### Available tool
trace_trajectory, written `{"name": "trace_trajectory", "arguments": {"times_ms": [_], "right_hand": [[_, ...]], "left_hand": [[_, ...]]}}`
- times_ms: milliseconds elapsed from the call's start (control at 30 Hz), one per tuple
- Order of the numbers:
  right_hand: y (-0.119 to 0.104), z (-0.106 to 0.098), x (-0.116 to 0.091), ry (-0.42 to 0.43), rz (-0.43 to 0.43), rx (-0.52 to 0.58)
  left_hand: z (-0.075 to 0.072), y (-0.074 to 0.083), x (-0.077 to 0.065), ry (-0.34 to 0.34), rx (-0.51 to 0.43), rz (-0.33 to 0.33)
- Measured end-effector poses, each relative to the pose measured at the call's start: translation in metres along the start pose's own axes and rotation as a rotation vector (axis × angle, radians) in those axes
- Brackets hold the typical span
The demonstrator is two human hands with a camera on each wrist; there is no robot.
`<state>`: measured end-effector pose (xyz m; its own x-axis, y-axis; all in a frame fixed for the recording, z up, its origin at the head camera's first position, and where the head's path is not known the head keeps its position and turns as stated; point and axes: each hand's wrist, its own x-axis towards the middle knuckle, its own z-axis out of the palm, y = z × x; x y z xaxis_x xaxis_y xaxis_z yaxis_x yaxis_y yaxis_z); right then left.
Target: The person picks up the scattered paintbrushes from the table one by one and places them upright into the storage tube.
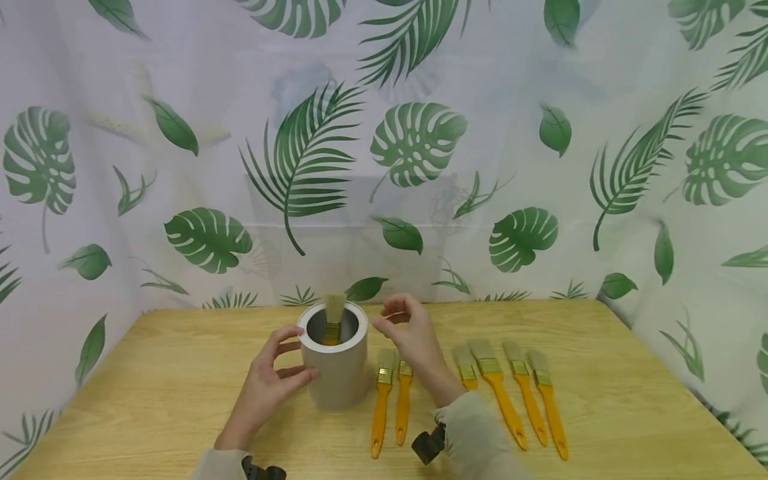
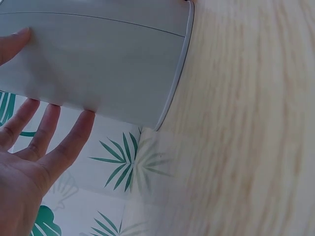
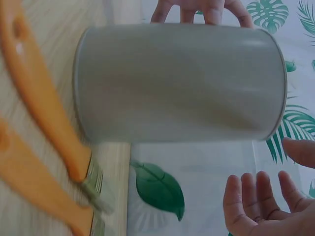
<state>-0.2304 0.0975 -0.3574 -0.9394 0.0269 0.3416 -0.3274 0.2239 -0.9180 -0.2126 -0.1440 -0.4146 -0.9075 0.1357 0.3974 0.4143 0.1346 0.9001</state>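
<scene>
A white-grey metal can [image 1: 337, 380] stands upright on the wooden table, its mouth open at the top. Inside it is a paintbrush [image 1: 334, 311], bristles up, with most of its orange handle hidden by the can wall. My left hand [image 1: 267, 383] holds the can from the left, thumb on the near side and fingers around the far side; the left wrist view shows the fingertips [image 2: 87, 118] against the wall. To the right of the rim, my right hand [image 1: 414, 337] hovers apart from the can, fingers loosely bent and nothing in them.
Two orange-handled paintbrushes [image 1: 379, 417] lie just right of the can. Several more paintbrushes [image 1: 503, 407] lie farther right, beyond the right forearm, bristles pointing away. A leaf-patterned curtain [image 1: 414, 220] hangs behind the wooden table [image 1: 150, 393].
</scene>
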Motion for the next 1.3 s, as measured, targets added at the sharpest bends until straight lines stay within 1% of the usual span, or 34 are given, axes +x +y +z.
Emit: {"name": "trace_trajectory", "arguments": {"times_ms": [133,333,567,800,900,1033,1300], "right_hand": [[0.004,-0.018,-0.003,-0.015,0.109,-0.014],[0.012,-0.055,-0.007,-0.070,0.229,-0.082],[0.025,-0.112,-0.015,-0.129,0.336,-0.195],[0.036,-0.176,-0.022,-0.161,0.456,-0.249],[0.041,-0.198,-0.025,-0.172,0.506,-0.284],[0.045,-0.217,-0.030,-0.181,0.552,-0.298],[0.051,-0.234,-0.033,-0.207,0.607,-0.291]], "left_hand": [[-0.001,0.000,0.000,-0.002,0.002,0.012],[-0.002,-0.001,0.000,-0.002,0.002,0.001],[-0.002,0.000,-0.001,0.004,0.002,-0.015],[-0.001,0.000,0.000,0.000,0.004,-0.013],[-0.001,-0.001,0.000,-0.001,0.011,-0.018],[-0.001,-0.001,0.000,0.001,0.014,-0.021],[-0.002,-0.001,0.001,0.002,0.027,-0.020]]}}
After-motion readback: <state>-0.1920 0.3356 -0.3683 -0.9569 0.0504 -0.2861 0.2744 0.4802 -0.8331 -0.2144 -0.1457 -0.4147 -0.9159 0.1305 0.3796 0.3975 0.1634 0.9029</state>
